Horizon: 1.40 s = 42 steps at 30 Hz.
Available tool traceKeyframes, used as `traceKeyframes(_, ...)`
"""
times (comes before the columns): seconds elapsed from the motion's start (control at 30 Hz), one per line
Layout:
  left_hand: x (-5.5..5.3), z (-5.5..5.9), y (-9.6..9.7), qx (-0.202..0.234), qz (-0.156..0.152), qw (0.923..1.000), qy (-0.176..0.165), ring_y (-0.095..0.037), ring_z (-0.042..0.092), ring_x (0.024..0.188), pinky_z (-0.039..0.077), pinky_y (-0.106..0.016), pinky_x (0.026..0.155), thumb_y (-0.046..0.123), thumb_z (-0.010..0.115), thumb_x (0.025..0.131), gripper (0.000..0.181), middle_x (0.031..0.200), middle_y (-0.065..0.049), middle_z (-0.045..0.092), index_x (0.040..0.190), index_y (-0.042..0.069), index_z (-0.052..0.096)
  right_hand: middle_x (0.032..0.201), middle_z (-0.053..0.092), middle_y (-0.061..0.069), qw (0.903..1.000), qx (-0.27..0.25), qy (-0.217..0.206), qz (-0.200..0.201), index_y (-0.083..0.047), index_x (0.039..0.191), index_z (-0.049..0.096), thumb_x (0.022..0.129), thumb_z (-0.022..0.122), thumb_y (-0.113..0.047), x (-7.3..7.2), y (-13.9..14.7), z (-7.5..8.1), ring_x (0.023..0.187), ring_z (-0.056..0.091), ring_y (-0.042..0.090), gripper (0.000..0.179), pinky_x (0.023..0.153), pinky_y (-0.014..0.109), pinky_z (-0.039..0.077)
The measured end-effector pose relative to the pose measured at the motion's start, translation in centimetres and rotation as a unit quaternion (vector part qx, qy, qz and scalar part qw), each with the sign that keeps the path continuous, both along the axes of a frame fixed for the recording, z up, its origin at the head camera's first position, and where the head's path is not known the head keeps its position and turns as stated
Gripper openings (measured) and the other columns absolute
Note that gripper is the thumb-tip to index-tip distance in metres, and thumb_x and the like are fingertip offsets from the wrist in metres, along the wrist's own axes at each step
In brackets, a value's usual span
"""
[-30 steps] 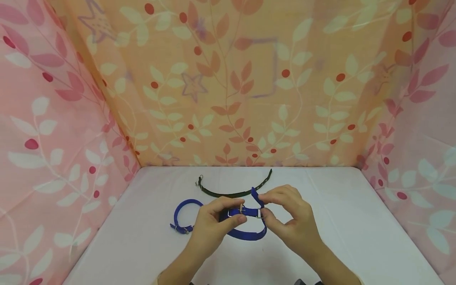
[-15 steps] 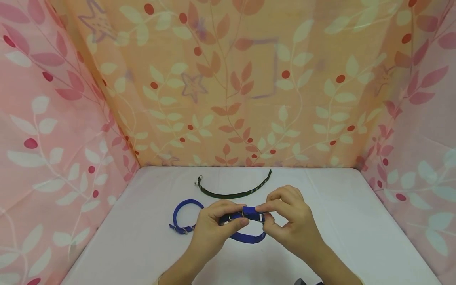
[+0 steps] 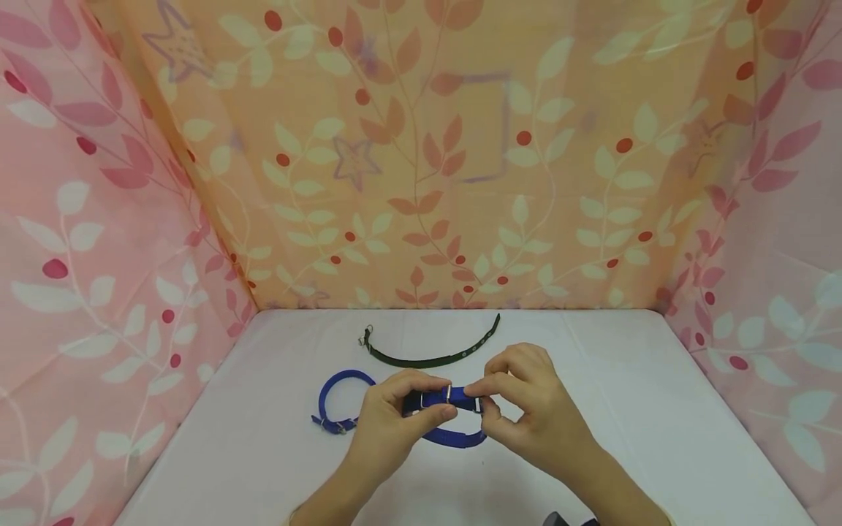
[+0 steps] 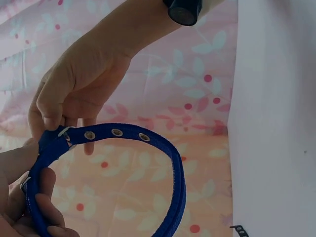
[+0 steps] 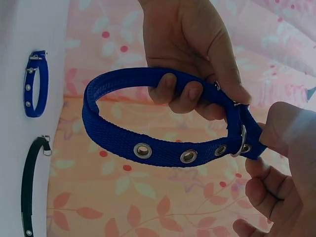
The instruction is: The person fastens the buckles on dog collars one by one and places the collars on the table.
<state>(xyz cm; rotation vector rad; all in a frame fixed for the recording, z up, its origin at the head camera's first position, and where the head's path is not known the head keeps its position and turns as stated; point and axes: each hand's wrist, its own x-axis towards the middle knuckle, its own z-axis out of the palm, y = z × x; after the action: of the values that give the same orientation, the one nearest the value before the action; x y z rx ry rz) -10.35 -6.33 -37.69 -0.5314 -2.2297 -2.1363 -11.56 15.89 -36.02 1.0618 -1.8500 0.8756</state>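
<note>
A blue collar [image 3: 454, 438] with metal eyelets is held up in a loop above the table. My left hand [image 3: 395, 416] grips its band beside the metal buckle [image 3: 449, 394], thumb below and fingers above. My right hand [image 3: 529, 391] pinches the strap end close to the buckle. In the right wrist view the strap end [image 5: 253, 133] sits by a metal ring [image 5: 242, 140], between thumb and fingers. The left wrist view shows several eyelets along the collar [image 4: 180, 173]. Whether the strap end passes under the buckle bar is hard to see.
A second blue collar [image 3: 324, 394], buckled into a loop, lies left of my left hand. Farther back, a dark green collar [image 3: 421, 362] lies stretched in a curve. Patterned cloth walls [image 3: 421, 183] enclose the white table [image 3: 237, 438] on the left, back and right.
The strap end stood upright in my right fingers, then was folded left over the buckle. Now the buckle bar shows again and my right fingers pinch close beside it.
</note>
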Motion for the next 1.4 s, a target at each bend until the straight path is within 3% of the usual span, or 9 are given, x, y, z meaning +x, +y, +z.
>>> traceKeyframes(0.2, -0.1, 0.0, -0.3, -0.024, -0.02, 0.9995, 0.008, -0.021, 0.068, 0.094, 0.06, -0.027, 0.083, 0.02, 0.08, 0.09, 0.025, 0.108, -0.005, 0.071, 0.114, 0.016, 0.073, 0.096, 0.064, -0.007, 0.9994, 0.024, -0.021, 0.014, -0.017, 0.105, 0.075, 0.078, 0.071, -0.003, 0.0, 0.0, 0.1, 0.093, 0.058, 0.012, 0.031, 0.099, 0.034, 0.037)
traceKeyframes(0.37, -0.1, 0.1, -0.6, -0.042, -0.01, 0.9987, 0.028, -0.022, 0.067, 0.095, 0.06, -0.028, 0.084, 0.023, 0.078, 0.093, 0.024, 0.11, -0.001, 0.071, 0.116, 0.022, 0.072, 0.105, 0.069, -0.009, 0.9968, 0.026, -0.068, 0.031, -0.015, 0.12, 0.071, 0.09, 0.077, -0.016, 0.2, 0.1, -0.1, 0.1, 0.06, 0.012, 0.03, 0.098, 0.027, 0.04)
traceKeyframes(0.57, 0.1, 0.5, -0.8, -0.06, 0.007, 0.9962, 0.063, -0.022, 0.062, 0.087, 0.056, -0.025, 0.077, 0.023, 0.078, 0.092, 0.022, 0.104, 0.003, 0.07, 0.114, 0.025, 0.074, 0.109, 0.068, -0.014, 0.989, 0.05, -0.139, 0.013, -0.021, 0.127, 0.067, 0.087, 0.084, -0.019, 0.7, 0.2, -0.3, 0.103, 0.059, 0.008, 0.043, 0.093, 0.024, 0.044)
traceKeyframes(0.73, 0.0, 0.6, -1.0, -0.059, 0.025, 0.9922, 0.107, -0.022, 0.059, 0.097, 0.049, -0.032, 0.086, 0.02, 0.08, 0.091, 0.02, 0.103, 0.006, 0.073, 0.11, 0.025, 0.076, 0.105, 0.066, -0.016, 0.9791, 0.054, -0.196, -0.012, -0.025, 0.126, 0.067, 0.084, 0.086, -0.015, 1.0, 0.2, -0.2, 0.102, 0.058, 0.006, 0.048, 0.089, 0.03, 0.048)
traceKeyframes(1.0, 0.0, 1.2, -2.0, -0.001, 0.061, 0.9952, 0.077, -0.024, 0.06, 0.102, 0.05, -0.033, 0.096, 0.013, 0.08, 0.09, 0.02, 0.104, -0.001, 0.074, 0.109, 0.014, 0.075, 0.106, 0.068, -0.018, 0.9728, 0.052, -0.226, -0.012, -0.026, 0.121, 0.069, 0.086, 0.085, -0.016, 0.9, 0.2, -0.2, 0.101, 0.059, 0.005, 0.04, 0.088, 0.031, 0.049)
traceKeyframes(1.13, -0.2, 1.6, -2.5, 0.054, 0.082, 0.9928, 0.068, -0.022, 0.063, 0.097, 0.054, -0.025, 0.086, 0.007, 0.078, 0.09, 0.023, 0.105, -0.007, 0.073, 0.112, 0.004, 0.072, 0.106, 0.069, -0.018, 0.9731, 0.048, -0.225, -0.016, -0.025, 0.117, 0.07, 0.086, 0.085, -0.017, 0.7, 0.3, -0.3, 0.1, 0.06, 0.005, 0.035, 0.088, 0.03, 0.049)
traceKeyframes(1.23, -0.3, 1.8, -2.6, 0.079, 0.073, 0.9919, 0.067, -0.023, 0.066, 0.097, 0.056, -0.025, 0.083, 0.004, 0.076, 0.092, 0.026, 0.108, -0.011, 0.072, 0.116, -0.001, 0.068, 0.106, 0.07, -0.018, 0.9728, 0.033, -0.229, -0.01, -0.026, 0.115, 0.07, 0.087, 0.084, -0.017, 0.6, 0.4, -0.3, 0.1, 0.061, 0.005, 0.032, 0.087, 0.029, 0.049)
traceKeyframes(1.33, -0.5, 1.8, -2.6, 0.062, 0.051, 0.9946, 0.065, -0.025, 0.067, 0.105, 0.056, -0.027, 0.093, 0.007, 0.074, 0.094, 0.027, 0.115, -0.009, 0.071, 0.119, 0.003, 0.067, 0.106, 0.071, -0.016, 0.9699, 0.01, -0.243, 0.005, -0.024, 0.113, 0.071, 0.087, 0.083, -0.015, 0.7, 0.4, -0.3, 0.101, 0.063, 0.007, 0.03, 0.088, 0.027, 0.051)
traceKeyframes(1.4, -0.6, 1.6, -2.5, 0.025, 0.035, 0.9966, 0.07, -0.024, 0.066, 0.109, 0.054, -0.029, 0.097, 0.01, 0.076, 0.093, 0.027, 0.117, -0.005, 0.071, 0.119, 0.011, 0.068, 0.105, 0.071, -0.015, 0.9657, -0.007, -0.259, 0.009, -0.023, 0.112, 0.07, 0.087, 0.083, -0.013, 0.8, 0.4, -0.2, 0.101, 0.065, 0.008, 0.03, 0.09, 0.026, 0.052)
